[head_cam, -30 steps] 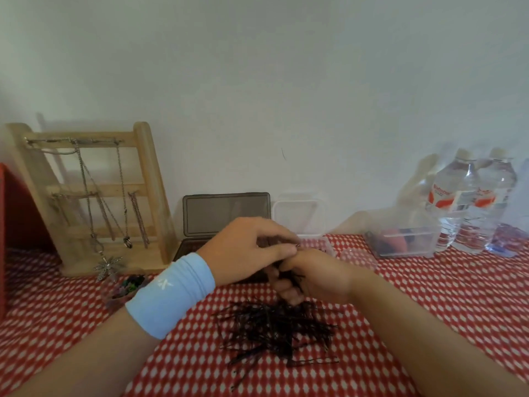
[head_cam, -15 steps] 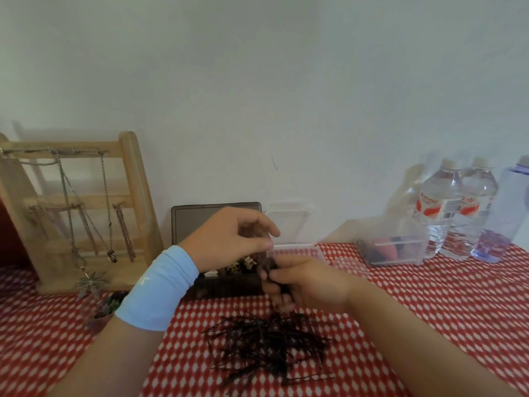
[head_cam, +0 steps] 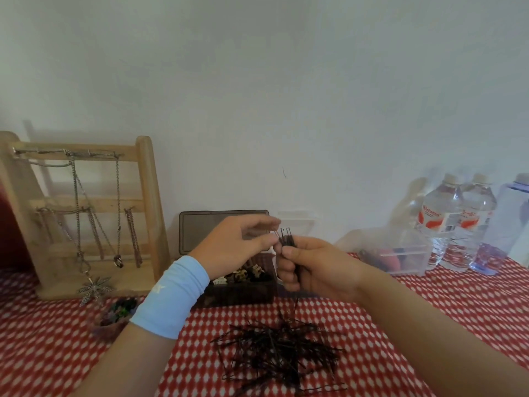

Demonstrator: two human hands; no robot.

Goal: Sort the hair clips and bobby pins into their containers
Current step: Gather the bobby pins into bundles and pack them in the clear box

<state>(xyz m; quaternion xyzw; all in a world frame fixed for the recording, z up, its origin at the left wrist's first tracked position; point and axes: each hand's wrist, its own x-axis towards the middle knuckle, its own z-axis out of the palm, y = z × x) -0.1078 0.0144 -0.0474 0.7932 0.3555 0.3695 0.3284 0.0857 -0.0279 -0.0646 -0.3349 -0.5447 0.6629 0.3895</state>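
Two hands above a bobby pin pile (head_cam: pixel 277 351): right hand (head_cam: pixel 315 267) fingers (head_cam: pixel 288 254) clamp an upright bundle (head_cam: pixel 287 239); left hand (head_cam: pixel 237 247) pinches one pin (head_cam: pixel 276 234), likely aligning it.

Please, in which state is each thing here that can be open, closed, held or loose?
Right hand, grips bundle of bobby pins upright.
Left hand, pinches the bundle's top.
Pile of bobby pins, loose on the tablecloth.
Dark box, lid open, hair clips inside.
Water bottles, upright, capped.
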